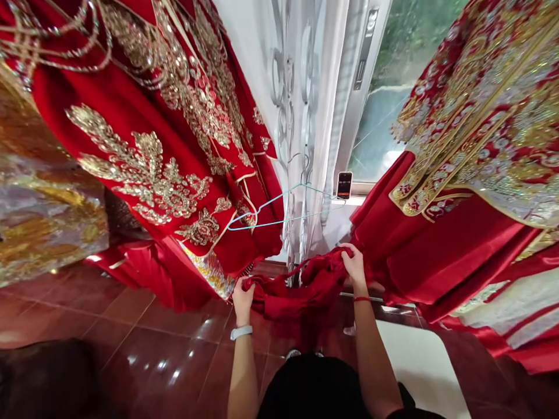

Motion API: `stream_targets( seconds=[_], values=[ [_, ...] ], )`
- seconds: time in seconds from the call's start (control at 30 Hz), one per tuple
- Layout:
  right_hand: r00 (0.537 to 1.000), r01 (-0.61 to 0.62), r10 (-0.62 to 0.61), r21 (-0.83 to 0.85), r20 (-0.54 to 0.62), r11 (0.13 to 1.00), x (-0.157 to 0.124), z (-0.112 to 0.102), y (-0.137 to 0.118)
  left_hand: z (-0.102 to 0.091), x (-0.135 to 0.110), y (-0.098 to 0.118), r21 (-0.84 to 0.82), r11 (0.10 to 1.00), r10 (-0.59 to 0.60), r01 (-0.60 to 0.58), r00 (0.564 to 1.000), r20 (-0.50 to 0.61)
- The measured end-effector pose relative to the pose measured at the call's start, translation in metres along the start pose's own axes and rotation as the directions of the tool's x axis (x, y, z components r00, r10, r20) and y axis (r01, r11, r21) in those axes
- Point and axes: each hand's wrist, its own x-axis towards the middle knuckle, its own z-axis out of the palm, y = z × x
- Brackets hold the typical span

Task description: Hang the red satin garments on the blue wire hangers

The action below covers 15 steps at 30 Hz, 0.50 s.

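Two bare hands gathering a red cloth (297, 286), seen from above. The cloth, a bunched satin piece, serves as the reference point and lies low in the view, held in front of the person's dark top (312, 390).

The left hand (243, 301) is closed, gripping the cloth's left end, with a white wristband (241, 332) on its wrist. The right hand (354, 267) is also closed, its fingers (349, 253) gripping the cloth's upper right edge, with a thin red bracelet (361, 299) on its wrist. The cloth sags between the two hands.

Directly above the cloth hangs a pale blue wire hanger (279, 208), tilted and not touching either hand. Beyond the hanger are a sheer curtain (301, 116) and a window (376, 131), with a phone (345, 185) upright on the sill (362, 188). Left of the cloth hangs a red gown with gold embroidery (144, 157); right of it hangs a second red gown (476, 157), densely embroidered in gold. Below the cloth is a glossy brown tile floor (148, 343).
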Motion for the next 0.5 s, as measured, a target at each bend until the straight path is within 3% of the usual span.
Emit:
stream_targets(
  seconds=[0.2,0.33,0.5],
  values=[
    [0.993,0.106,-0.102,-0.083,0.052,0.991,-0.009,-0.010,-0.020,-0.004,-0.020,0.003,0.424,0.905,-0.066,0.041,0.997,0.045],
    [0.990,0.134,-0.130,-0.097,0.046,0.986,-0.016,-0.019,-0.032,-0.008,-0.022,0.007,0.537,0.841,-0.112,0.069,0.992,0.049],
    [0.989,0.148,-0.146,-0.071,0.033,0.986,-0.022,-0.021,-0.041,-0.008,-0.024,0.006,0.615,0.788,-0.051,-0.020,0.994,0.099]
  ],
)
